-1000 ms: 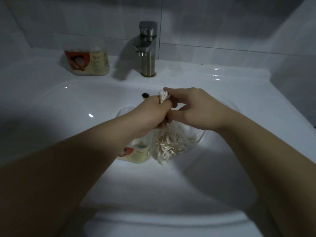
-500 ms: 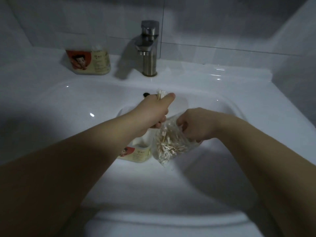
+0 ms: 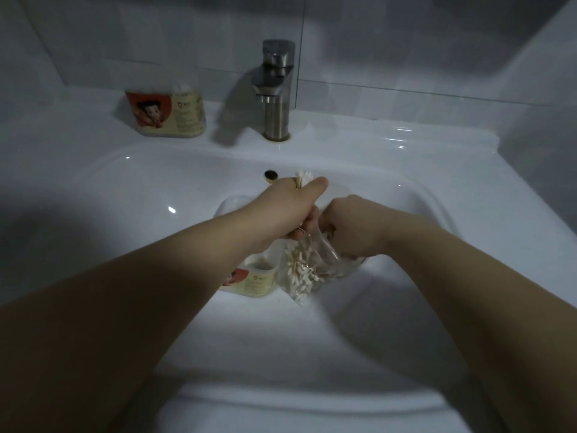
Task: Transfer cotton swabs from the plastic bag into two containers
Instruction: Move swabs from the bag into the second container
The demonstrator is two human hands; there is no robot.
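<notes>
Over the basin my left hand [image 3: 292,207] grips a small bunch of cotton swabs [image 3: 303,178], their white tips sticking up above the fist. A clear plastic bag [image 3: 307,271] holding several more swabs hangs below both hands. My right hand [image 3: 352,226] reaches into the bag's mouth with its fingers curled, and the fingertips are hidden inside. One labelled container [image 3: 249,279] stands in the basin under my left forearm, partly hidden. A second labelled container [image 3: 167,114] with swabs showing at its top sits on the ledge at the back left.
A steel faucet [image 3: 276,89] rises at the back centre of the white sink [image 3: 437,189]. The dark overflow hole [image 3: 270,175] lies just beyond my left hand. Tiled walls close in behind and to the right.
My right hand dropped from my left fist to the bag and now sits in its mouth. My left hand kept its bunch of swabs and barely moved.
</notes>
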